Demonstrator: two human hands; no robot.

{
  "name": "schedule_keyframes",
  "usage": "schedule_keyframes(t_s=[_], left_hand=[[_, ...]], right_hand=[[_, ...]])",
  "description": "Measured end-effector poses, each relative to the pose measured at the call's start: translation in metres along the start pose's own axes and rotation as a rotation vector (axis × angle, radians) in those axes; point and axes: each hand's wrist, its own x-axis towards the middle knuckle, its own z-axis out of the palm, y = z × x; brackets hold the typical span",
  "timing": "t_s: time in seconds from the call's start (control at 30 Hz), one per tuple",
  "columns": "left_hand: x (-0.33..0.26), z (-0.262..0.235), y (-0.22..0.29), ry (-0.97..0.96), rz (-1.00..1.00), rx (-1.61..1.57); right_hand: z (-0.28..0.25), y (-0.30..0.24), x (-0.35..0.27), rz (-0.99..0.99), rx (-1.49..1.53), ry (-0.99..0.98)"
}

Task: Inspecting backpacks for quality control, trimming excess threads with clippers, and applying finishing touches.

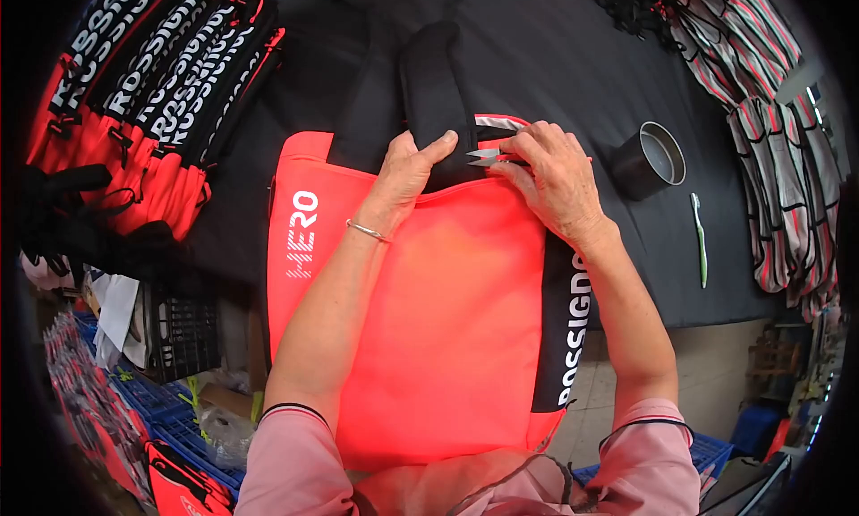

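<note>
Two bare hands work at the top edge of a bright red bag (447, 337) that lies flat on the dark surface (555, 60) and hangs over its near edge toward the person. The left hand (407, 172) presses down on the bag where a black strap (434, 87) joins it, thumb stretched out toward the other hand, fingers curled over the strap's base; its grip is a flat hold rather than a pinch. A thin metal bangle (367, 232) sits on that wrist. The right hand (555, 181) has its grip closed around a small pair of thread snips (483, 156), whose silver blades point at the left thumb and stand slightly parted, just short of touching it. Under the right palm runs the bag's black side panel with white lettering (568, 319).

Off to the right of the right hand, apart from it, stands a dark round tin (649, 161), and beyond that lies a green-handled toothbrush (700, 239). Far to the left of the left hand a stack of matching red and black bags (152, 78) is piled up. Striped fabric pieces (769, 114) hang at the far right.
</note>
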Motion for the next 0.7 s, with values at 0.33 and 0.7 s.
schedule_keyframes(t_s=[0.33,0.7], left_hand=[[0.0,-0.002,0.004,-0.005,-0.085,-0.002],[0.008,-0.006,-0.006,0.003,-0.076,0.033]], right_hand=[[0.001,0.001,0.003,0.019,0.066,0.012],[0.005,0.001,0.008,0.065,0.12,0.042]])
